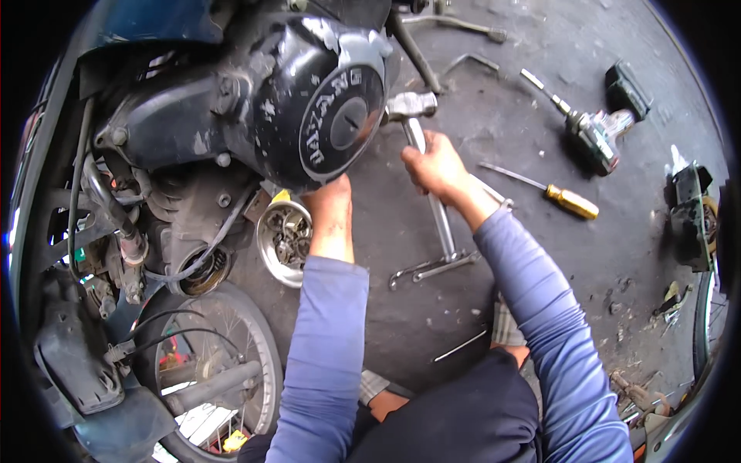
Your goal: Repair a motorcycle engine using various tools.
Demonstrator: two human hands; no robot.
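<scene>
The right hand (pixel 437 165) closes around a hammer (pixel 415 136), its head beside the black engine cover (pixel 340 116). The left hand (pixel 330 214) is beneath the cover, fingers hidden; I can't tell its grip. Just left of it, a bowl (pixel 284 276) holds metal parts (pixel 292 235).

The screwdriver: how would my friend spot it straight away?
From the big black engine cover, go right across the dark floor, past the right hand holding a hammer. There lies a power tool, and the screwdriver is just below it in the picture. Unlike its neighbour, it is long and thin, with a bare metal shaft and yellow handle.
</scene>
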